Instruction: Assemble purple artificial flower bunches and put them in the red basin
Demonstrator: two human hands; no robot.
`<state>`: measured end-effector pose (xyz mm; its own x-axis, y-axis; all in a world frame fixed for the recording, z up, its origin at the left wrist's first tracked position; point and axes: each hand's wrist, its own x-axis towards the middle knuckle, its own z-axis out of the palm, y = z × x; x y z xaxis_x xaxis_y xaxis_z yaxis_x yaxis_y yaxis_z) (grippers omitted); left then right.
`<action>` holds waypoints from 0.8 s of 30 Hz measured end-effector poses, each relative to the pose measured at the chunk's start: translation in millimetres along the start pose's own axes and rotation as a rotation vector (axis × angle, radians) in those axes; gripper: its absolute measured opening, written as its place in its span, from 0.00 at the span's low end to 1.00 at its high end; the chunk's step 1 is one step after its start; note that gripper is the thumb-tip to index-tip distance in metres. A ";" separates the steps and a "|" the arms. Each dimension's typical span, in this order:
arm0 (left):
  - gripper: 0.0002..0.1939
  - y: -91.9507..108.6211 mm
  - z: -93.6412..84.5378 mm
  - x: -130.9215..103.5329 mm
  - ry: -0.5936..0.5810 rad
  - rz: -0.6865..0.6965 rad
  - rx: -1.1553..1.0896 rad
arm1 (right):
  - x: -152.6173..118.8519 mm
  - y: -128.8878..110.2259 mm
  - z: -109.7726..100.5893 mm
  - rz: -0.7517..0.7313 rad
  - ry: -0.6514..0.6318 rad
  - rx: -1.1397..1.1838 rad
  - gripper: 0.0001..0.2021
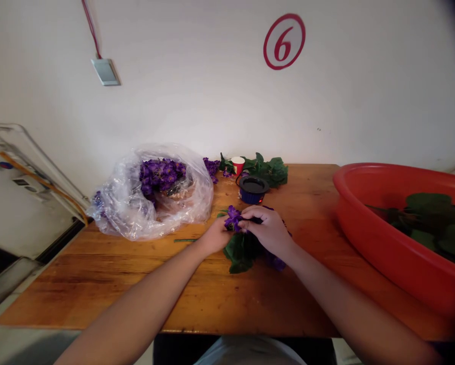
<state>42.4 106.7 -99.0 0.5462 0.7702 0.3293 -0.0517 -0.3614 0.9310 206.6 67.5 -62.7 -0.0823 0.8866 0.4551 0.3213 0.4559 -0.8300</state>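
Observation:
Purple flowers [233, 218] are held between my two hands above the middle of the wooden table. My left hand [217, 236] is closed on them from the left, its fingers partly hidden. My right hand [264, 226] pinches at the right side of the same flowers with thumb and forefinger. Green leaves [239, 253] and more purple blossoms spread beneath my hands. Just behind them stands a small dark blue pot [253, 188] with a black top and a red light. A thin green stem [185, 240] lies left of my left hand.
A clear plastic bag [136, 218] with purple flowers [162, 175] lies at the back left. A red-and-white cup [237, 165] and leaves [275, 171] are by the wall. A large red tub [379, 243] holding leaves [436, 218] takes up the right side.

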 end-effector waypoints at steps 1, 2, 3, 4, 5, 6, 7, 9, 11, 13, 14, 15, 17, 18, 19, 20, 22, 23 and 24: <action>0.10 2.7 0.6 -0.3 0.016 0.001 -0.014 | 0.8 -1.4 -0.3 -0.026 0.005 -0.007 0.02; 0.11 5.3 1.2 -0.7 0.029 0.003 -0.032 | 1.9 -3.4 -0.5 -0.052 0.009 -0.018 0.02; 0.11 7.4 1.9 -1.0 0.041 0.006 -0.053 | 3.2 -5.9 -0.7 -0.076 0.010 -0.032 0.02; 0.12 8.9 2.6 -1.3 0.051 0.006 -0.075 | 4.7 -8.7 -0.8 -0.095 0.007 -0.049 0.02; 0.13 9.8 3.4 -1.6 0.060 0.001 -0.092 | 6.4 -11.8 -0.8 -0.111 -0.001 -0.066 0.02; 0.14 10.0 4.1 -1.9 0.073 -0.009 -0.107 | 8.1 -14.9 -0.8 -0.126 -0.014 -0.082 0.02; 0.16 9.8 4.7 -2.1 0.084 -0.022 -0.118 | 10.0 -17.9 -0.9 -0.137 -0.031 -0.097 0.02; 0.17 8.5 5.5 -2.4 0.090 -0.046 -0.134 | 14.0 -23.5 -2.4 -0.146 -0.069 -0.116 0.02; 0.18 7.6 5.8 -2.7 0.069 -0.060 -0.138 | 19.3 -27.7 -6.7 -0.137 -0.099 -0.131 0.03; 0.18 8.2 5.6 -3.4 0.032 -0.080 -0.124 | 27.6 -30.3 -14.8 -0.123 -0.073 -0.151 0.03; 0.18 9.0 5.6 -3.9 0.017 -0.094 -0.110 | 33.3 -30.6 -20.2 -0.119 -0.034 -0.161 0.02; 0.18 9.9 5.5 -4.4 0.006 -0.107 -0.094 | 40.1 -30.3 -26.2 -0.114 0.014 -0.170 0.03; 0.18 12.0 5.3 -5.1 -0.002 -0.118 -0.054 | 56.4 -26.8 -39.3 -0.106 0.136 -0.180 0.05; 0.19 12.9 5.3 -5.2 0.001 -0.114 -0.033 | 65.3 -23.6 -45.9 -0.100 0.193 -0.187 0.06; 0.19 13.7 5.2 -5.1 0.005 -0.109 -0.012 | 74.2 -19.4 -52.1 -0.094 0.249 -0.201 0.07; 0.20 14.2 5.1 -4.8 0.005 -0.105 0.008 | 82.7 -14.4 -57.7 -0.092 0.293 -0.227 0.07; 0.20 14.4 4.8 -4.0 -0.010 -0.118 0.030 | 97.7 -2.7 -66.7 -0.102 0.349 -0.298 0.07; 0.20 14.2 4.6 -3.7 -0.019 -0.130 0.033 | 103.9 3.6 -69.9 -0.114 0.354 -0.342 0.06; 0.20 13.9 4.5 -3.4 -0.027 -0.142 0.035 | 109.3 9.9 -72.3 -0.125 0.348 -0.386 0.06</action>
<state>43.6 96.7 -87.9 0.5685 0.8005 0.1900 0.0563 -0.2683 0.9617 268.9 163.3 2.1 0.1548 0.7193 0.6772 0.6582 0.4361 -0.6137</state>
